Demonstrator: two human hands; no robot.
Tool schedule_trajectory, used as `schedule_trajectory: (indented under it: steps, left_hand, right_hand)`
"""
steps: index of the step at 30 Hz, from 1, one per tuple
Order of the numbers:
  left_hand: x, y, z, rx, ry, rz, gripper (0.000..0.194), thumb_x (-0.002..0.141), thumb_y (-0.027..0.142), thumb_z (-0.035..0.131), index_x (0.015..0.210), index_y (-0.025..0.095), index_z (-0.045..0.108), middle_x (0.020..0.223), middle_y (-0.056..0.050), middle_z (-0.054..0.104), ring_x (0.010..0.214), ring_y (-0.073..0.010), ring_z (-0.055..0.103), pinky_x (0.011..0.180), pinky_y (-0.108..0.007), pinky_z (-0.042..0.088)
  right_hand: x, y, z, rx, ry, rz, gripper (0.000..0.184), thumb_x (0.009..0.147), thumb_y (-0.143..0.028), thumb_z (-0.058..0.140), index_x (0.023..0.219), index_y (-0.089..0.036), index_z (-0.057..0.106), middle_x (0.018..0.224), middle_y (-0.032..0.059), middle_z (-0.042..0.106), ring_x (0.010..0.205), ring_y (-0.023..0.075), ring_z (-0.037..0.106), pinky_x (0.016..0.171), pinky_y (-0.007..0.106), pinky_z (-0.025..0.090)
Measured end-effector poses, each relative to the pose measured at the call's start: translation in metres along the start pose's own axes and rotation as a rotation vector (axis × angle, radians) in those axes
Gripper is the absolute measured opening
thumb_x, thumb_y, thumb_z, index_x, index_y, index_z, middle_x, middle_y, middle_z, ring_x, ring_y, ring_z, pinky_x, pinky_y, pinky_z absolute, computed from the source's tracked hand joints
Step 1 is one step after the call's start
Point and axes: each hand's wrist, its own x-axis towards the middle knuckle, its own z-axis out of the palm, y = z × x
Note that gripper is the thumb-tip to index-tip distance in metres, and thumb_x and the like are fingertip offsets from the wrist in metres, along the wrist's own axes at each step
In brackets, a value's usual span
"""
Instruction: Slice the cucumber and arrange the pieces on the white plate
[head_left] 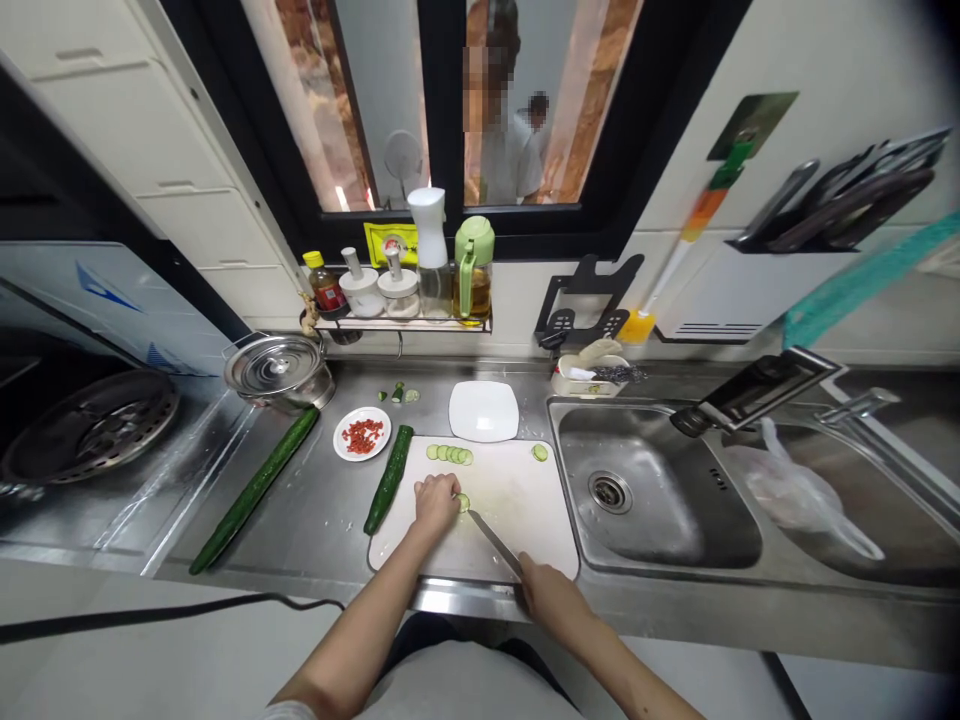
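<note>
My left hand [435, 502], its fingers curled, presses at the left part of a white cutting board [525, 540]. At its fingertips shows a pale green cucumber slice [463, 503]; whatever lies under the palm is hidden. My right hand [551, 595] grips a kitchen knife [495, 540] by the handle at the board's front edge, the blade slanting up-left with its tip close to that slice. A row of cucumber slices [450, 455] lies along the board's back edge, and another cucumber slice [539, 453] sits at the back right. A dark green cucumber [388, 480] rests against the board's left side.
A long cucumber [255, 490] lies farther left, near a lidded steel pot [281, 368]. Behind the board are a plate of chopped red pieces [341, 448] and a white dish [484, 410]. A sink [660, 530] adjoins on the right; a seasoning shelf [405, 324] hangs above.
</note>
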Motion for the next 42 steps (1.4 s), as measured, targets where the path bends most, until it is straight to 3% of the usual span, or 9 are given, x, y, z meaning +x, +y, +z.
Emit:
schedule_trajectory:
  steps: [6, 12, 17, 22, 30, 35, 42]
  left_hand:
    - [-0.012, -0.003, -0.010, -0.097, 0.067, -0.035, 0.016, 0.079, 0.017, 0.052, 0.087, 0.025, 0.062, 0.089, -0.001, 0.071, 0.095, -0.0196, 0.062, 0.085, -0.033, 0.034]
    - [-0.028, -0.044, -0.029, -0.218, 0.152, -0.137, 0.011, 0.080, 0.020, 0.055, 0.087, 0.025, 0.062, 0.085, 0.001, 0.070, 0.079, -0.0139, 0.062, 0.068, -0.024, 0.037]
    - [-0.031, -0.070, -0.027, -0.287, 0.167, -0.183, 0.009, 0.077, 0.018, 0.058, 0.084, 0.022, 0.062, 0.081, 0.002, 0.068, 0.073, -0.0113, 0.060, 0.067, -0.021, 0.039]
    - [-0.029, -0.065, -0.020, -0.238, 0.145, -0.191, 0.012, 0.077, 0.018, 0.059, 0.086, 0.022, 0.065, 0.082, 0.000, 0.070, 0.075, -0.0128, 0.062, 0.066, -0.021, 0.039]
    - [-0.030, -0.058, -0.013, 0.071, 0.169, -0.151, 0.027, 0.085, 0.016, 0.046, 0.102, 0.023, 0.066, 0.104, -0.008, 0.068, 0.092, -0.0197, 0.063, 0.074, -0.027, 0.041]
    - [-0.039, -0.061, -0.005, 0.093, 0.180, -0.067, 0.034, 0.083, 0.032, 0.057, 0.117, 0.026, 0.062, 0.115, -0.007, 0.063, 0.106, -0.0226, 0.058, 0.083, -0.029, 0.043]
    - [-0.040, -0.066, 0.002, 0.088, 0.177, 0.011, 0.039, 0.082, 0.026, 0.057, 0.120, 0.027, 0.061, 0.113, -0.006, 0.062, 0.106, -0.0215, 0.057, 0.089, -0.029, 0.043]
  right_hand:
    - [-0.002, 0.011, -0.001, 0.104, 0.055, -0.052, 0.026, 0.093, -0.017, 0.033, 0.107, -0.017, 0.056, 0.095, 0.0118, 0.069, 0.093, 0.0226, 0.064, 0.069, 0.027, 0.035]
    - [0.003, 0.018, -0.003, 0.141, 0.080, -0.004, 0.026, 0.096, -0.022, 0.032, 0.107, -0.017, 0.055, 0.093, 0.0102, 0.069, 0.091, 0.0212, 0.064, 0.070, 0.027, 0.034]
    - [0.007, 0.021, -0.007, 0.134, 0.076, 0.019, 0.023, 0.096, -0.024, 0.034, 0.106, -0.017, 0.054, 0.092, 0.0102, 0.068, 0.088, 0.0202, 0.063, 0.068, 0.026, 0.031]
    - [0.006, 0.025, -0.008, 0.128, 0.059, 0.001, 0.022, 0.096, -0.024, 0.034, 0.103, -0.017, 0.053, 0.093, 0.0110, 0.068, 0.089, 0.0206, 0.063, 0.066, 0.026, 0.030]
    - [0.009, 0.032, -0.008, 0.132, 0.051, -0.016, 0.021, 0.097, -0.024, 0.034, 0.103, -0.017, 0.053, 0.095, 0.0107, 0.068, 0.089, 0.0203, 0.063, 0.067, 0.026, 0.030]
    - [0.008, 0.034, -0.006, 0.114, 0.057, -0.021, 0.021, 0.097, -0.024, 0.034, 0.101, -0.017, 0.053, 0.092, 0.0097, 0.068, 0.089, 0.0203, 0.063, 0.066, 0.025, 0.029]
    - [0.012, 0.034, -0.002, 0.086, 0.086, -0.030, 0.021, 0.098, -0.026, 0.034, 0.102, -0.017, 0.052, 0.090, 0.0104, 0.068, 0.084, 0.0199, 0.063, 0.064, 0.026, 0.028]
